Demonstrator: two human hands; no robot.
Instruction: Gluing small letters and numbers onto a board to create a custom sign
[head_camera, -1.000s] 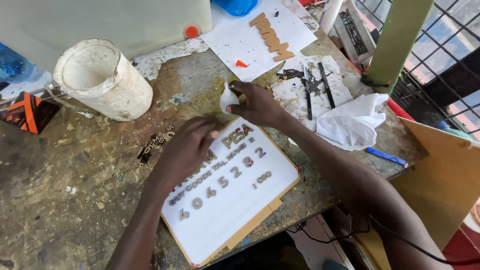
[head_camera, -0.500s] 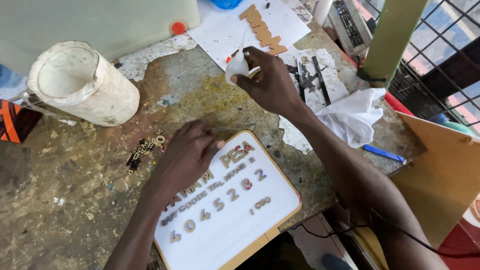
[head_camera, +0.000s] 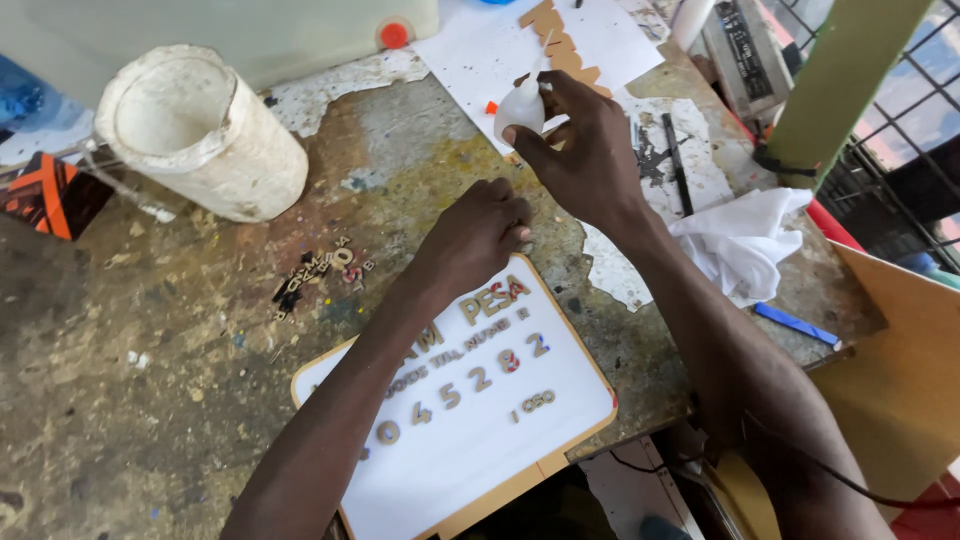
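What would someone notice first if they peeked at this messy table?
Probably the white board with small wooden letters and numbers stuck on it, lying at the near edge of the table. Just above it the left hand rests in a loose fist by the board's top corner, while the right hand holds a small white bottle over a white sheet of paper. A big crusty white tub lies tipped over at the far left.
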